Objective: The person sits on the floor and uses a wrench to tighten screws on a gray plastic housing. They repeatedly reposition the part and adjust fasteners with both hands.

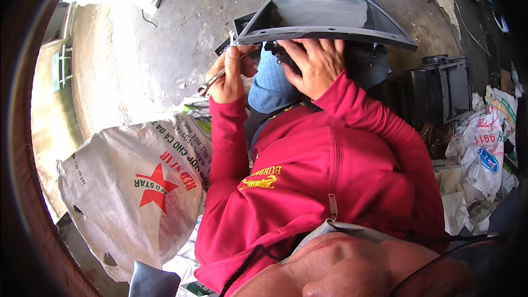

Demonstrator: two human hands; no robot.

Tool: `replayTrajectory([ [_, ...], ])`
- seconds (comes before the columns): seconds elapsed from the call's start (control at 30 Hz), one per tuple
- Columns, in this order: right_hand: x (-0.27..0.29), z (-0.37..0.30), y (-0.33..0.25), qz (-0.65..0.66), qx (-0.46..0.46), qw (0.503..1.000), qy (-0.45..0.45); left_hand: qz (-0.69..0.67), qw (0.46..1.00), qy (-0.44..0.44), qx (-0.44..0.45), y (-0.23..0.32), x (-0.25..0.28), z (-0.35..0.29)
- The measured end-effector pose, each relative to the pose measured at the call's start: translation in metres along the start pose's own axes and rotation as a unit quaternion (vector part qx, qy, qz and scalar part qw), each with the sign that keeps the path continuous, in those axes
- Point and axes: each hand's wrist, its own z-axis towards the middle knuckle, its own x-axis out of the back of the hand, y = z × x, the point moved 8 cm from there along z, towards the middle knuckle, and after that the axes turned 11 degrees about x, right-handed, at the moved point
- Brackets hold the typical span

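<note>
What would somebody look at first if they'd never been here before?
Probably the bright red jacket filling the middle, then the big white sack with red print at the left. Near the top, a large dark metal frame stands out, with the right hand at its near edge. Left of that, the left hand holds a shiny wrench.

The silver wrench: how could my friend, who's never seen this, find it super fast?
Start at the bright red zip-up jacket and follow its left sleeve up to the bare left hand. It holds the slim silver metal wrench, whose rounded end pokes out at lower left. Its shine sets it apart from the wide, dull, dark grey frame nearby.
</note>
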Motion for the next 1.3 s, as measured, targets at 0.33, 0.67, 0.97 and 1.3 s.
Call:
replayTrajectory([
  [0.33, 0.009, 0.001, 0.005, -0.047, 0.035, 0.992, 0.108, 0.011, 0.998, -0.001, -0.054, -0.001, 0.004, -0.003],
  [0.67, 0.008, 0.002, 0.004, -0.073, 0.048, 0.987, 0.133, 0.203, 0.963, -0.064, -0.163, 0.035, -0.009, -0.002],
  [0.97, 0.009, 0.001, 0.007, -0.058, 0.034, 0.983, 0.168, 0.255, 0.944, -0.039, -0.205, 0.02, -0.019, -0.001],
  [1.3, 0.007, -0.004, 0.01, -0.035, 0.026, 0.985, 0.167, 0.301, 0.921, -0.01, -0.247, 0.005, -0.014, -0.003],
])
